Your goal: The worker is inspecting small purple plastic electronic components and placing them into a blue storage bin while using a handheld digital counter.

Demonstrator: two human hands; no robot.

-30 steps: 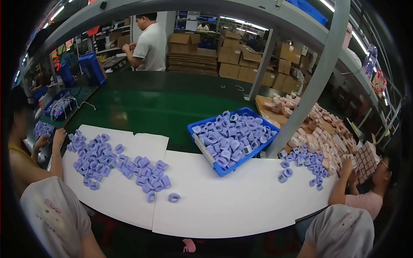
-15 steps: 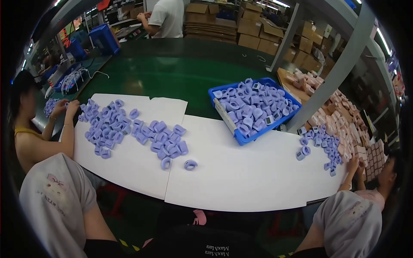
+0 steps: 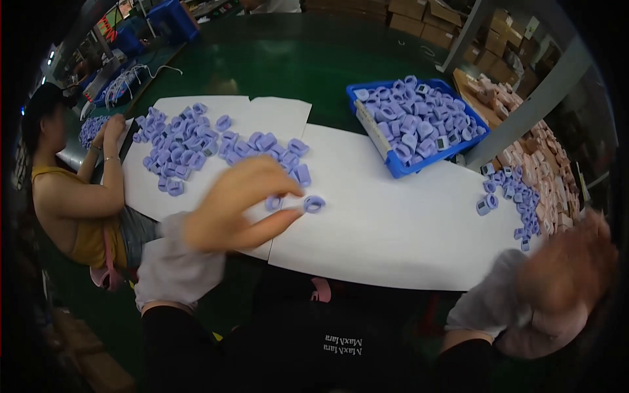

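My left hand [image 3: 239, 200] reaches over the white sheet [image 3: 373, 242], thumb and forefinger apart with nothing held between them. Just beyond its fingertips lies a single purple ring-shaped plastic piece [image 3: 314, 204]. A second ring piece [image 3: 273, 203] shows between the thumb and forefinger. Behind this hand, a loose pile of purple ring pieces [image 3: 180, 141] spreads over the left of the sheet, partly covered by the hand. My right hand [image 3: 567, 268] is raised off the sheet's right end, smeared by motion, so its fingers cannot be read.
A blue bin [image 3: 398, 169] heaped with purple pieces stands at the sheet's far edge, beside a grey post [image 3: 524, 108]. More purple pieces [image 3: 521, 196] and many pinkish ones [image 3: 553, 177] lie at right. A co-worker [image 3: 75, 190] sits at left; cartons [image 3: 409, 16] stand behind.
Both my hands have come into view, the left over the sheet and the right at the far right side. The view has tilted down, so the table sits higher in it.
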